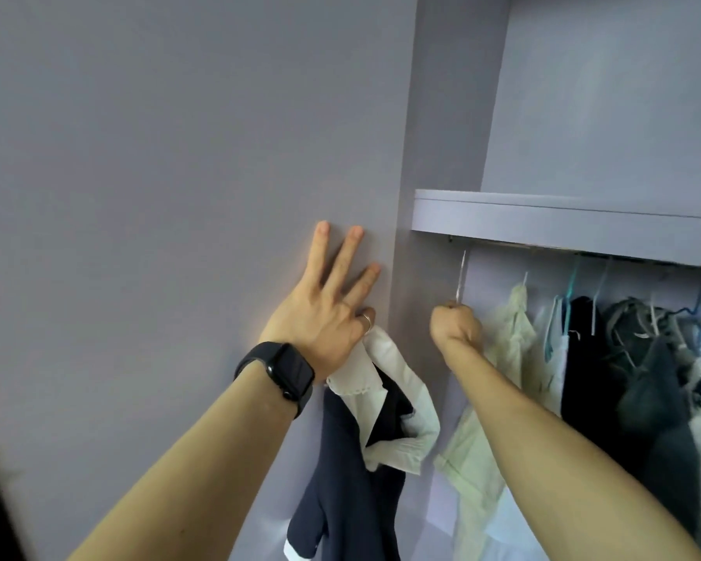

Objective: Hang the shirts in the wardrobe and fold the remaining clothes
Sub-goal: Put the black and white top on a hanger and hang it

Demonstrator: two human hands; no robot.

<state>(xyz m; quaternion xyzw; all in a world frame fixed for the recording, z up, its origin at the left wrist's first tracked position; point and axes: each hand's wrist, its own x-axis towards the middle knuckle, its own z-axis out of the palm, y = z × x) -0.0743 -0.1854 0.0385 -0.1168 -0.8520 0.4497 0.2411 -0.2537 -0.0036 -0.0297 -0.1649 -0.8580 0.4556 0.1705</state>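
A navy shirt point(349, 459) with a white collar and white cuffs hangs down between my arms, in front of the wardrobe's left side. My left hand point(320, 313) pinches its collar between thumb and a curled finger. The other three fingers lie spread flat on the lilac wardrobe panel point(179, 155). My right hand point(456, 323) is a fist round the neck of a pale hanger; its hook point(460, 277) points up toward the rail point(543, 247) under the shelf. Whether the navy shirt sits on that hanger is hidden.
A lilac shelf point(563, 220) juts out above the rail. On the rail hang a pale green shirt point(510, 330), a black garment point(583, 358) and several grey and light clothes on hangers further right. A black watch is on my left wrist.
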